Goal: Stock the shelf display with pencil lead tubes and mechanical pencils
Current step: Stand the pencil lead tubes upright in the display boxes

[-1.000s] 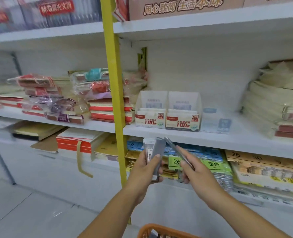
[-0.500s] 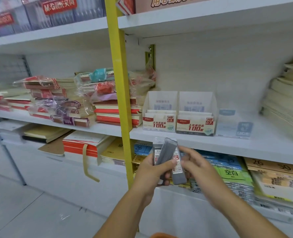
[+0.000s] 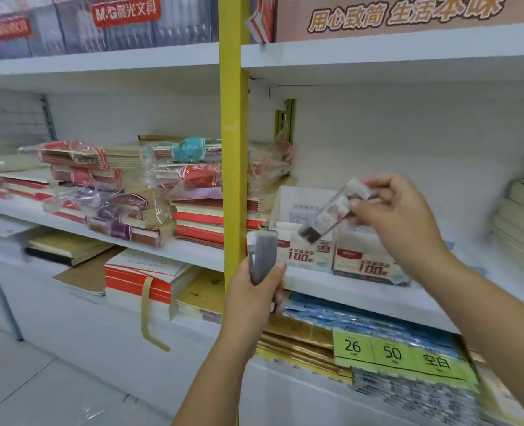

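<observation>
Pinching a tube (image 3: 331,210) tilted low-end-down, right hand (image 3: 399,216) hovers just above left box (image 3: 288,207); left hand (image 3: 254,296) grips spares (image 3: 262,256).

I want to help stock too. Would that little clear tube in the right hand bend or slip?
Probably stiff: the lead tube looks straight though the right hand pinches only one end. Likely light: fingers alone carry it. Its clear, glossy sides may be slippery.

Tilted lead tube (image 3: 331,212) near display box (image 3: 304,255)
</observation>
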`<state>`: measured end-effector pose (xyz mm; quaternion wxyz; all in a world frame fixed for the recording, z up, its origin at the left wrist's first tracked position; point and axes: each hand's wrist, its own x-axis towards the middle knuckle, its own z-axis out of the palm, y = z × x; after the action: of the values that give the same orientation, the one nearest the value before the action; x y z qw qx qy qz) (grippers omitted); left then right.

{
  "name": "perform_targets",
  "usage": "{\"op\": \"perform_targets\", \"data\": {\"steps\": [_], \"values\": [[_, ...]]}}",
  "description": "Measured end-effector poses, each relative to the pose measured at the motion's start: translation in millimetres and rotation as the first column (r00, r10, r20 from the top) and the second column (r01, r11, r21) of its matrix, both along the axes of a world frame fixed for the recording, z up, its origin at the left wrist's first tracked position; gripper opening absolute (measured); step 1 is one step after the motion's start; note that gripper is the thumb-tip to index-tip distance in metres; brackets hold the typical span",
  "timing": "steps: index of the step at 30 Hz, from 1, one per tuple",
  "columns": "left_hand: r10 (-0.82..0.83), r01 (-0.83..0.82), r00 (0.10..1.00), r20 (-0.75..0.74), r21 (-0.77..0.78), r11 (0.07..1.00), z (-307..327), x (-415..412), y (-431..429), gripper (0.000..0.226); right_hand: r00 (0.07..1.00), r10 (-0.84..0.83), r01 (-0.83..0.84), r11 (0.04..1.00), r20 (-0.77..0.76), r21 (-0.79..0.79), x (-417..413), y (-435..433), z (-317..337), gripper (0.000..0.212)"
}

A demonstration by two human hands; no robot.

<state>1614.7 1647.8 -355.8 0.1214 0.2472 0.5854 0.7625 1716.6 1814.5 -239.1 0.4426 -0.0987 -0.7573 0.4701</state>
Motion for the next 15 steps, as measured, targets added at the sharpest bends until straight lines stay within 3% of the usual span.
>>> {"op": "perform_targets", "data": {"steps": [3,8,15], "values": [[0.016,-0.016,1.000,-0.013,0.010,1.000,1,-16,2,0.016,0.999,-0.053,0.054,0.977,-0.008,0.207,-37,9,27,0.033],[-0.024,0.023,0.998,-0.055,-0.020,1.000,-2,-34,3,0.021,0.973,-0.140,0.034,0.872,0.182,0.487,-94,12,26,0.035],[-0.051,0.041,0.994,-0.093,-0.102,0.994,-10,-50,-2,0.024,0.886,-0.144,-0.077,0.891,0.440,0.447,-127,26,15,0.018]]}}
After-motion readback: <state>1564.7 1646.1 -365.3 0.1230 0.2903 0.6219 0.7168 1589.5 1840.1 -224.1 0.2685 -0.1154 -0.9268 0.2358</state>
